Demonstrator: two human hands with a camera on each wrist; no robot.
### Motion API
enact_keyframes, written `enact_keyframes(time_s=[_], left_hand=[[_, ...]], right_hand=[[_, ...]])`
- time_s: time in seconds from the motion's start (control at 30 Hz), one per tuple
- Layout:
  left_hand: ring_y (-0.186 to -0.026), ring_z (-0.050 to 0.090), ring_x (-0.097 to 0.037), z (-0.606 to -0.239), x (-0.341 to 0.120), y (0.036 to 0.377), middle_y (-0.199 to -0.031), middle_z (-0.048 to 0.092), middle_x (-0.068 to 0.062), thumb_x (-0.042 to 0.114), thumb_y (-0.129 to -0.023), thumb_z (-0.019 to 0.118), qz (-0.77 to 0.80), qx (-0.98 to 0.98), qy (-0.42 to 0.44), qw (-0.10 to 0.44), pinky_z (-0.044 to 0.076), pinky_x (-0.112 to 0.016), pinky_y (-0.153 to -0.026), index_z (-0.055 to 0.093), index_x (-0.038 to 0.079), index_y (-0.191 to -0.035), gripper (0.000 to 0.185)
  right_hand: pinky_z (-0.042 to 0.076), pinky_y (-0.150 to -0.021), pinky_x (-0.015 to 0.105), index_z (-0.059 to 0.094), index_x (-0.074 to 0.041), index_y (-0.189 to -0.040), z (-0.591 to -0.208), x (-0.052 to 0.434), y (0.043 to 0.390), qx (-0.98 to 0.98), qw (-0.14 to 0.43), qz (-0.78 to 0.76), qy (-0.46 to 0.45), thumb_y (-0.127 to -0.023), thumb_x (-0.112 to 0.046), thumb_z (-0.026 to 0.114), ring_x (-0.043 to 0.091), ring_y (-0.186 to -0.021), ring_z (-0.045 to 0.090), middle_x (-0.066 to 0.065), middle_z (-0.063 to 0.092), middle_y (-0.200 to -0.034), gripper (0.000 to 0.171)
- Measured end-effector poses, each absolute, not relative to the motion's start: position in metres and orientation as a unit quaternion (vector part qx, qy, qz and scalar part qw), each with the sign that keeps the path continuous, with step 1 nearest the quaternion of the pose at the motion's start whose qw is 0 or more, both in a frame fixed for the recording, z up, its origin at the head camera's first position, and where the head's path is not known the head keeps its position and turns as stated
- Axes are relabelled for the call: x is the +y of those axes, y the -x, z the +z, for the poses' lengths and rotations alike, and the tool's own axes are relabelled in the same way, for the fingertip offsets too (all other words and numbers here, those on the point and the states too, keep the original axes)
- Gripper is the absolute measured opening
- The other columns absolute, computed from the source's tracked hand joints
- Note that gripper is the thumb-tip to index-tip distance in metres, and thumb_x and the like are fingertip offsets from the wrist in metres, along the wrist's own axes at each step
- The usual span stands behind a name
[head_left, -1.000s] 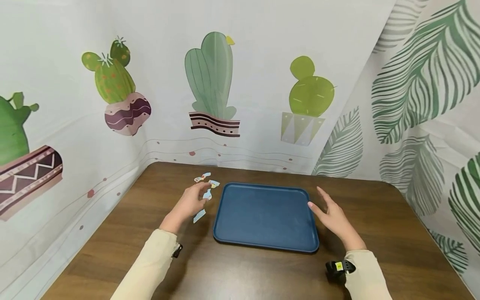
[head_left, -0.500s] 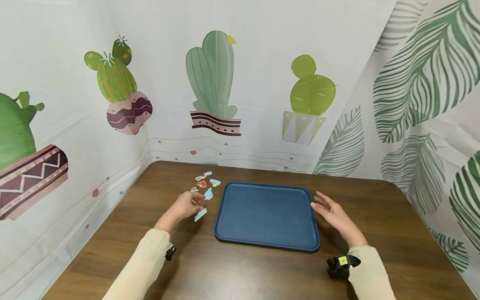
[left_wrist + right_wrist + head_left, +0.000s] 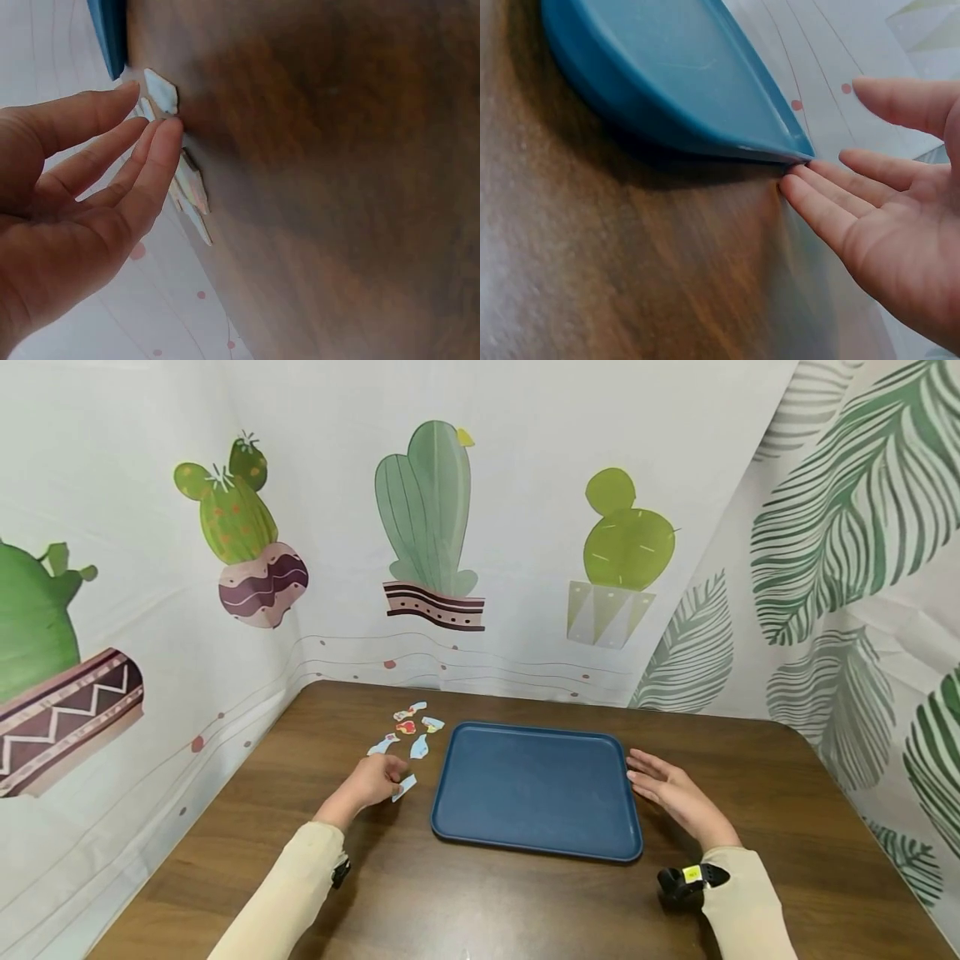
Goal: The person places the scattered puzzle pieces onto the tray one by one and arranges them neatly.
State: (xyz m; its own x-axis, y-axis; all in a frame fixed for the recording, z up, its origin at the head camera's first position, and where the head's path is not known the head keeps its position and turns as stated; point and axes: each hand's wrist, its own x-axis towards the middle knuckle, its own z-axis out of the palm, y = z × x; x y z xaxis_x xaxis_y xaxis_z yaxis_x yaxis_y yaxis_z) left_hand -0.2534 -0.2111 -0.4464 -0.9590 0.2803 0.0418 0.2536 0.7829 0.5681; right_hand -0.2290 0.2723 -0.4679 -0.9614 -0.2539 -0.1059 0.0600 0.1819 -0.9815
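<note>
My left hand [image 3: 380, 778] hovers low over the table's left part, fingers loosely bent and holding nothing. Its fingertips are right beside a light-blue flat piece [image 3: 404, 787], like a puzzle piece. In the left wrist view, a gap shows between the thumb and fingers [image 3: 161, 161], with pale pieces [image 3: 163, 91] just beyond. Farther back lie several more printed pieces, among them a red one [image 3: 406, 727] and a blue one [image 3: 419, 746]. My right hand [image 3: 678, 797] has its fingers extended, tips at the right rim of a blue tray [image 3: 536, 852]; the right wrist view shows the fingertips [image 3: 799, 176] low at that rim.
The tray lies flat in the middle of the brown wooden table [image 3: 480, 902], with nothing on it. Behind the table hangs a white cloth [image 3: 525, 485] printed with cacti; leaf-printed cloth [image 3: 847, 527] covers the right side.
My left hand has drawn back toward the near blue piece, uncovering the pieces behind it. My right hand's fingers have come lower against the tray's right rim. The tray stays in place.
</note>
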Motion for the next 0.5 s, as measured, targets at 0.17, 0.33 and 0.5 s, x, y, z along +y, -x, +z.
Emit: enact_keyframes(time_s=[0.17,0.33,0.5], left_hand=[[-0.069,0.059,-0.018,-0.4512,-0.2111,0.2537,-0.073,0.066,-0.010,-0.008,-0.068,0.073,0.272,0.951,-0.146,0.001,0.051,-0.032,-0.065,0.070,-0.007,-0.095,0.027],[-0.067,0.059,-0.018,-0.4548,-0.2082,0.2536,-0.071,0.065,-0.008,-0.005,-0.066,0.076,0.260,0.957,-0.132,-0.007,0.051,-0.030,-0.063,0.071,-0.006,-0.093,0.027],[-0.064,0.055,-0.015,-0.4522,-0.2021,0.2509,-0.069,0.062,-0.007,-0.007,-0.065,0.074,0.267,0.957,-0.116,-0.001,0.048,-0.027,-0.058,0.071,-0.005,-0.092,0.027]], right_hand=[[0.045,-0.093,0.013,0.016,0.008,-0.149,-0.4714,0.2740,0.2307,0.757,0.127,-0.637,0.078,-0.098,-0.010,0.054,0.033,-0.131,0.041,0.032,0.022,-0.151,0.066],[0.046,-0.093,0.015,0.017,0.007,-0.150,-0.4753,0.2748,0.2339,0.765,0.134,-0.625,0.076,-0.097,-0.004,0.054,0.040,-0.134,0.034,0.032,0.023,-0.151,0.066],[0.047,-0.093,0.017,0.018,0.007,-0.150,-0.4778,0.2758,0.2360,0.781,0.137,-0.605,0.074,-0.096,0.000,0.054,0.045,-0.134,0.032,0.032,0.023,-0.150,0.066]])
